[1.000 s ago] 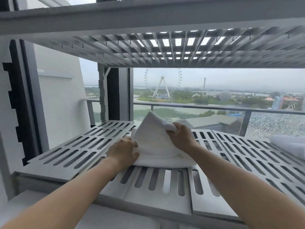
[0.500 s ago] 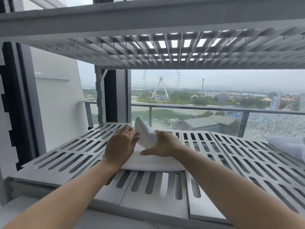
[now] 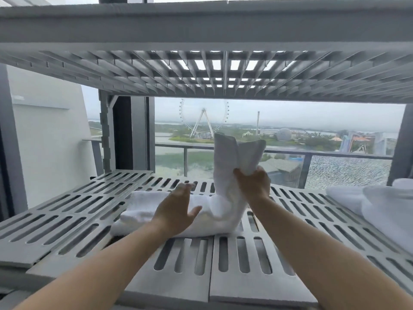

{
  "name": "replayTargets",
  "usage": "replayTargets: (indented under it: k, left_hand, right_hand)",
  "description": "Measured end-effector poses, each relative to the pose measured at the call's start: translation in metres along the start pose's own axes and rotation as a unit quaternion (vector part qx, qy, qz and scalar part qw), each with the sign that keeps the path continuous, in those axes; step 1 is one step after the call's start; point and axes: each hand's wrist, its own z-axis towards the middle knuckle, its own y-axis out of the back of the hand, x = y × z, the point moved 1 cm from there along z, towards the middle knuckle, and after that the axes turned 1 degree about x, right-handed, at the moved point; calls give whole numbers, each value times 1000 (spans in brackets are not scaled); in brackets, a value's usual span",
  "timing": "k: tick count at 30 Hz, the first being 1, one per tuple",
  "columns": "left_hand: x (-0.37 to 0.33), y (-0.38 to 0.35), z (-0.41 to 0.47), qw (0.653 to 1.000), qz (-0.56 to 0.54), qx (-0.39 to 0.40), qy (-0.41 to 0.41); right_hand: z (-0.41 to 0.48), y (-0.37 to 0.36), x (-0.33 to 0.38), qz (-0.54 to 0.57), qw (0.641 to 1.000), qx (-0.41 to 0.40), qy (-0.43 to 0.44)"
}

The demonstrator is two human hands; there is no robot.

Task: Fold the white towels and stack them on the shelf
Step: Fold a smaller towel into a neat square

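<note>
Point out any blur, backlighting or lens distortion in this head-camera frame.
Head view: the left hand is motion-blurred at the fingertips; the right hand gripping the white towel is sharper. Daylight from the window backlights the slotted shelf, and the wide-angle lens bows the upper shelf front edge.

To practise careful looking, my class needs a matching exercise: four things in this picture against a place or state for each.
1 left hand
2 right hand
3 spare towel
4 big wheel

A outside, far off
B grips the middle towel's raised end
C at the shelf's right edge
D fingers straight, over the middle towel's flat part

Pairs: 1-D, 2-B, 3-C, 4-A
</note>
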Motion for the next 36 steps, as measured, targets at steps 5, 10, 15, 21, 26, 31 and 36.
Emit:
replayTargets:
  k: [5,10,15,21,26,31,36]
  left_hand:
    - [-49,-28,19,997,8,75,-34]
    - [-73,-48,34,979,52,192,-46]
    - [-67,-47,33,984,28,166,-63]
    - [-48,-44,24,994,6,105,-37]
    - [-30,-35,16,996,62,43,48]
    - [-9,-21,8,988,141,20,55]
    - [-2,9,7,965,254,-51,-26]
  right_hand:
    - [11,43,-38,-48,998,14,-27]
    - [16,87,-85,-40,990,57,-126]
    - [16,121,-104,-25,974,147,-169]
    - [0,121,-81,-4,945,300,-131]
    - [5,94,-60,-235,903,234,272]
    - [24,56,-77,-378,824,262,330]
    - [31,64,-66,-399,791,-25,463]
